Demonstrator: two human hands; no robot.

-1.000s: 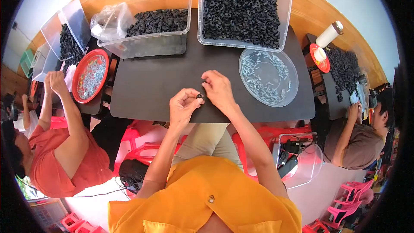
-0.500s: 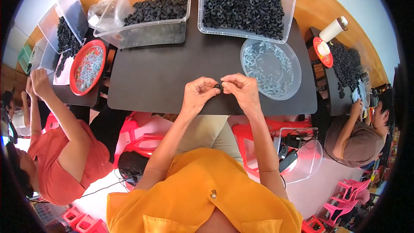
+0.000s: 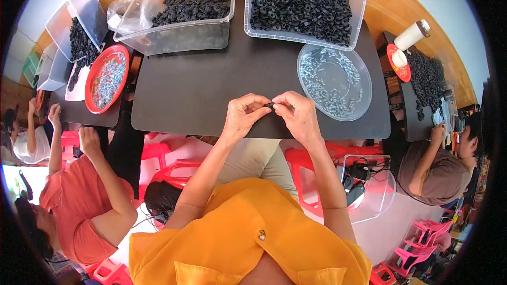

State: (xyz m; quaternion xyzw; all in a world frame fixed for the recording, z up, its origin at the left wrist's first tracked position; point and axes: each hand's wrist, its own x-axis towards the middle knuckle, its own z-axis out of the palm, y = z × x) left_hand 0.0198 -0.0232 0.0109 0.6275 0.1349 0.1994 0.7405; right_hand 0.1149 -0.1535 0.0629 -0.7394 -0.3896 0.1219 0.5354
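Note:
Between my fingertips, just above the near edge of the dark table (image 3: pixel 211 89), is a small black plastic part (image 3: pixel 271 105). My left hand (image 3: pixel 244 117) pinches it from one side and my right hand (image 3: pixel 299 115) from the other, with thumbs and forefingers closed and nearly meeting. Its finer shape is too small to make out. Right of my right hand lies a clear round tray (image 3: pixel 364 106) with many small metal springs (image 3: pixel 338 103). Behind it stands a clear bin (image 3: pixel 296 38) heaped with small black ring-like parts (image 3: pixel 301 5).
A second clear bin (image 3: pixel 185 42), at the back left, holds black parts (image 3: pixel 193 8) and a plastic bag (image 3: pixel 134 8). On side tables are a red tray (image 3: pixel 90 92) of springs and a white bottle (image 3: pixel 412 34). Co-workers (image 3: pixel 84 195) sit at both sides; red stools (image 3: pixel 303 179) stand below.
My fingers have drawn closer together around the black part, which shows less clearly now. The left co-worker's arms have come down and apart.

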